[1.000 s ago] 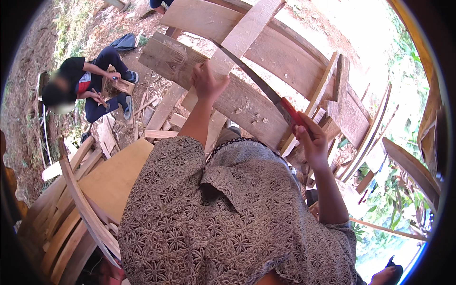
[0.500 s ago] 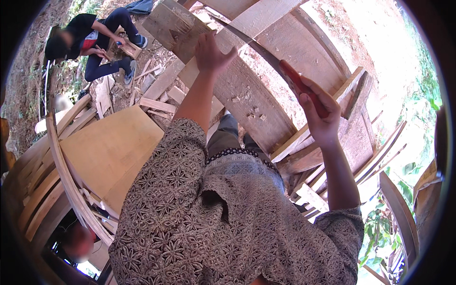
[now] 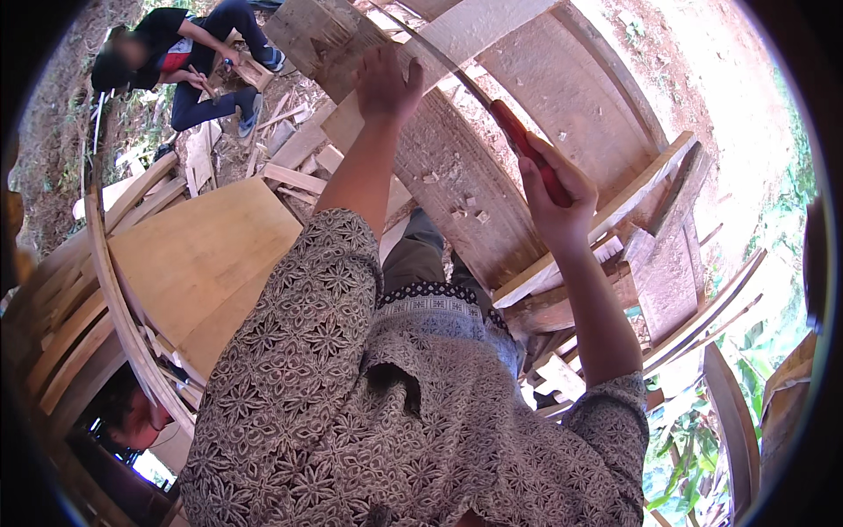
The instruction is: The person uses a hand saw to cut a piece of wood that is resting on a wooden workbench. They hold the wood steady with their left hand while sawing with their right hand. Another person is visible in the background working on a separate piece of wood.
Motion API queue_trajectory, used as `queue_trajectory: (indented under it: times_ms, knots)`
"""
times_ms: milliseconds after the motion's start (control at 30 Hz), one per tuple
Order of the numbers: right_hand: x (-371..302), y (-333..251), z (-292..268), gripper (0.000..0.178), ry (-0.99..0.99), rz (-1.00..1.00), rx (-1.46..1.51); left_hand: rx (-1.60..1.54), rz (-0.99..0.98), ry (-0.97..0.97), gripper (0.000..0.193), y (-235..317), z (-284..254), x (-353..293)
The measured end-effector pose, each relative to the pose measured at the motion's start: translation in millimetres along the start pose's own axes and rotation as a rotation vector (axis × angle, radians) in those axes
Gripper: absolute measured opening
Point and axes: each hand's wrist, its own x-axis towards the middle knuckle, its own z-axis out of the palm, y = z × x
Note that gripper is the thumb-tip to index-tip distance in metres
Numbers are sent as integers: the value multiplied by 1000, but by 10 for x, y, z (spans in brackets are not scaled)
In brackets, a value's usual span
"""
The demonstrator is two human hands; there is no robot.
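My right hand (image 3: 562, 195) is wrapped around the red handle (image 3: 525, 151) of a handsaw. The saw's long blade (image 3: 450, 67) points away to the upper left and passes over a pale plank (image 3: 492, 28). To the left of the blade, my left hand (image 3: 388, 86) rests on wood with its fingers stretched out and its thumb apart. Under and in front of it runs a wide, rough board (image 3: 470, 180), with small wood chips (image 3: 471, 215) lying on it. Where the blade meets the wood is hard to make out.
At the far left a person (image 3: 189, 61) sits on the ground, holding a tool over a wood block (image 3: 255, 75). A tan panel (image 3: 211, 263) and curved strips (image 3: 123, 299) lie to my left. Another person (image 3: 132, 422) is at the lower left. A narrow beam (image 3: 606, 215) stands right.
My right hand and the saw have moved forward and to the left, the blade reaching farther out. My left hand stays at nearly the same spot. The view has shifted slightly.
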Motion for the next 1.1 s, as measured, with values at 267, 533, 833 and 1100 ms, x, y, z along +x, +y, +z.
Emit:
queue_trajectory:
  times_ms: [267, 533, 833, 1100]
  knots:
    - [-44, 95, -68, 31, -19, 13, -162, 24, 11, 24, 45, -7, -14, -2]
    - [-80, 209, 46, 32, 47, -64, -139, 1, 1, 18, 46, -16, 9, 14]
    - [184, 342, 310, 30, 62, -15, -78, -21, 15, 43, 47, 46, -12, 2]
    - [214, 309, 362, 30, 24, 48, -76, 38, 5, 35, 47, -30, 34, 1]
